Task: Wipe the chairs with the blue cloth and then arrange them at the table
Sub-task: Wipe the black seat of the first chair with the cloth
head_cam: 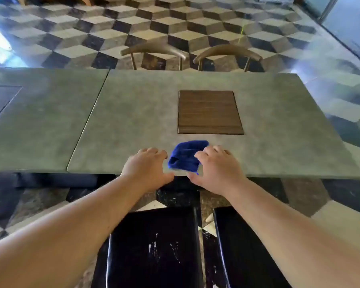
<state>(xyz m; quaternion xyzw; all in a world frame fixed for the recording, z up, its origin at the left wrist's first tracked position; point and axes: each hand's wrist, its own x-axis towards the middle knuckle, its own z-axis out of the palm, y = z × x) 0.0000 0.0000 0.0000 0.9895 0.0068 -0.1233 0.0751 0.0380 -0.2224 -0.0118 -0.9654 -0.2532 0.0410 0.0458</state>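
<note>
A crumpled blue cloth (185,155) lies on the grey stone table (133,121) near its front edge. My left hand (148,169) hovers just left of the cloth, fingers apart, holding nothing. My right hand (214,169) is at the cloth's right side, fingers spread and touching or overlapping its edge, with no grip closed on it. Two chairs with dark glossy seats stand in front of me below the table edge, one at the left (154,246) and one at the right (247,256). Across the table, two curved wooden chair backs show, a left one (154,49) and a right one (227,51).
A brown wooden panel (209,112) is set into the tabletop beyond the cloth. A second grey table (40,121) adjoins on the left with a dark inset. The floor (175,23) has a cube-pattern tiling. A glass door is at the far right.
</note>
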